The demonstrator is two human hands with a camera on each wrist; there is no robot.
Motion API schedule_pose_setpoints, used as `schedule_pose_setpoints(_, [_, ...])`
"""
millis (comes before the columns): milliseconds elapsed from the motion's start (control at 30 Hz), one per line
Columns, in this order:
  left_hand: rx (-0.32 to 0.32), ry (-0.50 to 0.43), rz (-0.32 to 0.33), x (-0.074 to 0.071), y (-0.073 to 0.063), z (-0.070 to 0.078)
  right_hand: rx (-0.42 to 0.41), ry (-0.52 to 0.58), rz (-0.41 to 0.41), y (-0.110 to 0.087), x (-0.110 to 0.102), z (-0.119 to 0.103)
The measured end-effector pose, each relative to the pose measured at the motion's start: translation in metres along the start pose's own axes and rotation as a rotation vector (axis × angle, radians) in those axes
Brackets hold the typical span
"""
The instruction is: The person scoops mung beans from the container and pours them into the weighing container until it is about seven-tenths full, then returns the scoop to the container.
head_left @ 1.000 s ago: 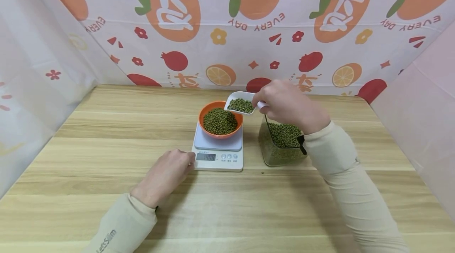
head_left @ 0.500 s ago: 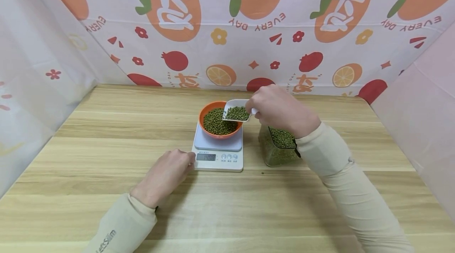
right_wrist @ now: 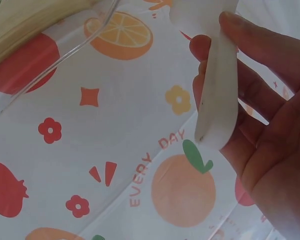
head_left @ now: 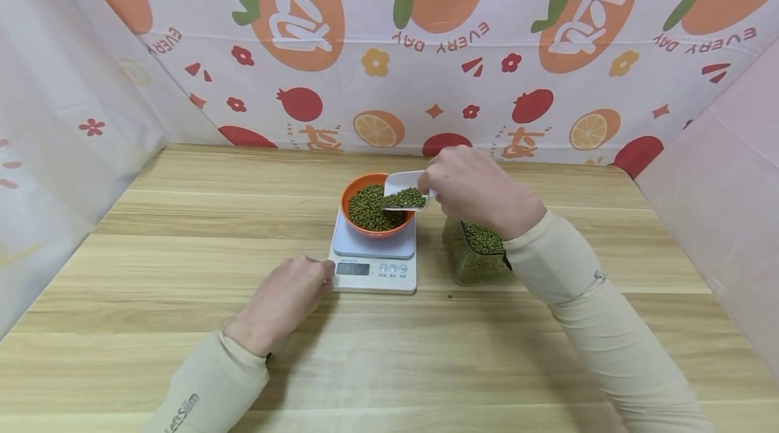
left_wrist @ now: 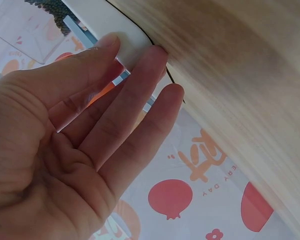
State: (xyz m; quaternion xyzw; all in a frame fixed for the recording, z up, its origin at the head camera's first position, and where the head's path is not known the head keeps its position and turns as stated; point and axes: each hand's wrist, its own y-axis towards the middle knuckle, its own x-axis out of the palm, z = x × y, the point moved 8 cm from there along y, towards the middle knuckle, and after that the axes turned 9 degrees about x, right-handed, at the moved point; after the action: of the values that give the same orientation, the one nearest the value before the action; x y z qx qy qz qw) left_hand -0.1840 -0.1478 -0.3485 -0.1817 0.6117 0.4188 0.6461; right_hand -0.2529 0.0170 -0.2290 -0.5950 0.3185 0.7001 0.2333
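In the head view an orange bowl [head_left: 348, 215] of mung beans [head_left: 372, 208] stands on a white kitchen scale [head_left: 372, 282], whose display shows digits. My right hand [head_left: 471, 184] grips the handle of a white scoop [head_left: 402, 180] over the bowl's right side. Mung beans lie along the scoop's lower side, and it is tilted toward the bowl. The right wrist view shows thumb and fingers around the scoop handle [right_wrist: 219, 100]. My left hand [head_left: 289, 294] holds the scale's front left corner, with thumb and fingertips on either side of its edge [left_wrist: 132, 37].
A clear square container [head_left: 468, 267] with more mung beans stands right of the scale, partly behind my right wrist. One loose bean [head_left: 450, 296] lies on the wooden table [head_left: 182, 250]. A fruit-printed cloth [head_left: 377, 81] hangs behind the table.
The scoop has moved down and left over the bowl and tilted, its beans shifting to the lower side. My right hand moved with it. My left hand stays at the scale.
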Motion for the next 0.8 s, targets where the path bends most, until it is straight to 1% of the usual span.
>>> schedule_pose_setpoints(400, [0.007,0.0,0.005,-0.0005,0.0,0.0002,-0.005,-0.079,0.033,0.0001,-0.0022,0.0011])
schedule_pose_setpoints(600, [0.002,0.013,0.009,-0.0027,0.0008,0.0005,0.008,-0.147,0.044,0.0009,-0.0043,0.0018])
schedule_pose_setpoints(800, [0.001,-0.002,-0.003,-0.0008,0.0002,0.0001,0.008,-0.22,0.063,0.0029,-0.0057,0.0014])
